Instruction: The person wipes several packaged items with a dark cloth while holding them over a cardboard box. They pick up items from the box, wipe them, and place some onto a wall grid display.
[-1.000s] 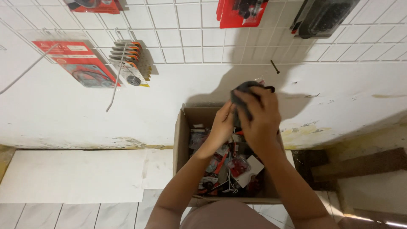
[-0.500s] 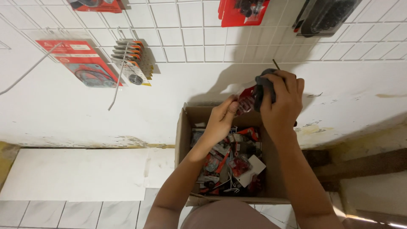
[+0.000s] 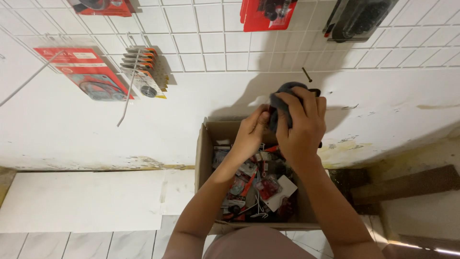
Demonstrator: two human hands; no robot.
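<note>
both hands (image 3: 282, 125) grip a dark cloth (image 3: 283, 96) above cardboard box (image 3: 203, 158) of packaged parts (image 3: 261, 184).

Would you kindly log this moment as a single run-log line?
left hand: on packet under cloth | right hand: gripping dark cloth | below: open cardboard box of packaged parts | behind: wire grid

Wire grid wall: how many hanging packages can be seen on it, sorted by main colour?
Red-carded packages: 3, the flat red gasket pack at left, the red pack at the top left edge, and the red pack at top centre.
Yellow-and-orange stacked bearing packs: 1 bunch on one hook.
Clear-and-black blister pack: 1.
Total: 5.
</note>
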